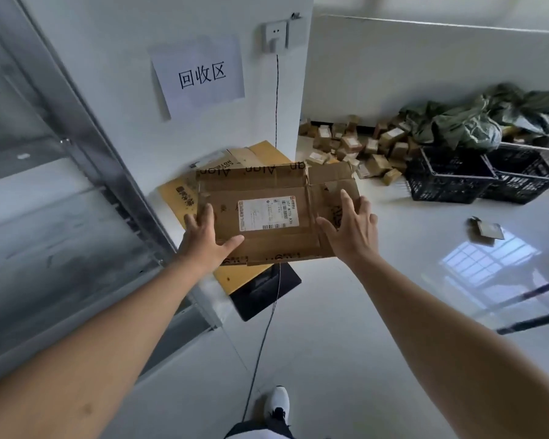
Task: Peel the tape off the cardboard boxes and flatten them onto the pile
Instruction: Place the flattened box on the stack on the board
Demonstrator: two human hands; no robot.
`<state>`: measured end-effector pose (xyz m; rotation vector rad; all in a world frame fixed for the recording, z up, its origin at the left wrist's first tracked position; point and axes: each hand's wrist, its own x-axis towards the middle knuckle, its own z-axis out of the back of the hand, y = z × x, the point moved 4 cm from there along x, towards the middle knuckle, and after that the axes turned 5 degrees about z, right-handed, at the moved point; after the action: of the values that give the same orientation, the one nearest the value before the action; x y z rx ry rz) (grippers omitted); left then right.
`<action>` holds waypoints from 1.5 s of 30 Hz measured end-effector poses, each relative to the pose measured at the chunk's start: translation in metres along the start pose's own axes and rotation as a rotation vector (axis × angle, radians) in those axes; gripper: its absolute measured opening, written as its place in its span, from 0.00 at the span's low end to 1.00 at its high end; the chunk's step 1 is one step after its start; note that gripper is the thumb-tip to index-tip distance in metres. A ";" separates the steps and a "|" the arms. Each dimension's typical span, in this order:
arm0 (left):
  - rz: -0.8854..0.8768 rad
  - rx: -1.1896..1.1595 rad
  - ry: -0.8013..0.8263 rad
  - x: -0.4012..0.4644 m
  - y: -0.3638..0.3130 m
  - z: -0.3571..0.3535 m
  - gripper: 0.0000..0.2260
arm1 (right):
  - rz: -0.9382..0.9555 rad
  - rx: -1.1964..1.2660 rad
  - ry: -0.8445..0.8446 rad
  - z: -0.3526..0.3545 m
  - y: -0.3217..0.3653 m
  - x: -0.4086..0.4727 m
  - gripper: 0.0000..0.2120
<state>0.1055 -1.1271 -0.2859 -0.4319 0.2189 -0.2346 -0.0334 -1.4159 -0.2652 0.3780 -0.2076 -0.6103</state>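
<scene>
From the head camera, a flattened cardboard box (268,213) with a white shipping label (268,213) lies on top of the pile (235,280) of flat yellow cardboard against the wall, under a paper sign (200,74); the left hand (205,239) and right hand (351,226) both lie spread over its two ends, fingers straight and gripping nothing. Strips of tape (203,191) seem to cling near the far left corner, so I reckon it may go down unpeeled, and it sits skewed, overhanging the pile's right edge, so it could slide off onto the floor (362,312) or spring open
</scene>
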 end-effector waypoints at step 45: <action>0.437 0.134 0.024 0.428 0.064 -0.141 0.30 | 0.400 -0.226 0.643 -0.369 0.107 0.483 0.48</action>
<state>0.4871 -1.2407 -0.5065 -0.2397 0.3131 0.1738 0.5198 -1.5171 -0.5200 0.2862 0.3934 -0.0955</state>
